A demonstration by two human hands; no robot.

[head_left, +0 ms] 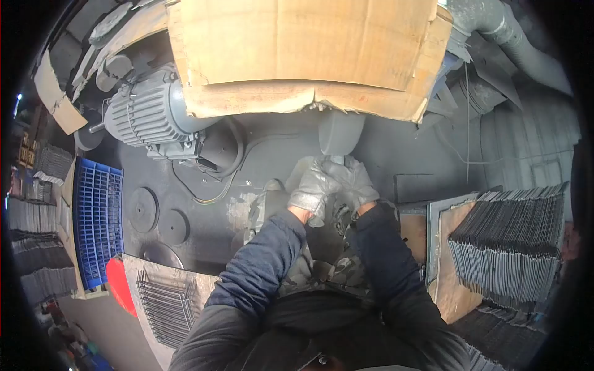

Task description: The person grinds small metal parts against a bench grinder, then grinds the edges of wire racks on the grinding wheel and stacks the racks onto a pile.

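Observation:
Both hands wear pale grey gloves and meet in front of the body, just below a grey rounded machine part (pixel 340 131). My left hand (pixel 314 187) is closed, its fingers curled toward the other glove. Against it on the right, my right hand (pixel 359 184) is also closed. Whatever lies between the fingers is hidden or too small to make out. Above the machine part hangs a large cardboard sheet (pixel 297 49) with a torn lower edge. Camouflage trousers show under the forearms.
A ribbed motor (pixel 145 112) with cables stands at upper left. Round discs (pixel 143 209), a blue crate (pixel 99 222) and a board (pixel 148 315) with thin metal pieces are at left. Stacked dark plates (pixel 507 247) stand at right; a duct (pixel 520 43) runs at upper right.

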